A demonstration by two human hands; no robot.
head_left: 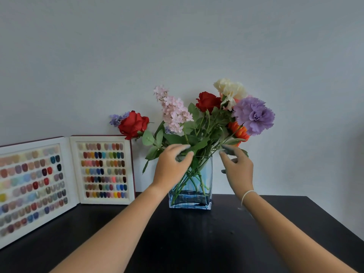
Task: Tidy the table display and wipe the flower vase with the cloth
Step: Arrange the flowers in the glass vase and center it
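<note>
- Two bare forearms reach in from the near edge of the dark table (197, 243), converging on the vase at its far edge, close against the wall.
- Left hand (173, 164) comes in palm down over the left side of the vase mouth, fingers curled together around the flower stems and leaves just above the rim.
- Right hand (237, 166), with a thin white bracelet (247, 196) at the wrist, hovers beside the vase's right top corner; fingers are spread apart and hold nothing, the fingertips just brushing the leaves.
- Blue-tinted square glass vase (199, 190) stands upright near the middle of the far edge, with a dark blue band at its base; whether that is water I cannot tell.
- Bouquet (212, 119) of red roses, pink, cream, purple and orange blooms fans out widely, one rose leaning far left.
- Open nail-colour sample book (102, 170) stands at the far left, propped against the wall.
- Step in hand looks like tidying the flowers, gathering the stems.
- No cloth is in view, so wiping the vase probably waits; the next move likely calls for steadying the vase with one hand, since the leaning stems could tip it.
</note>
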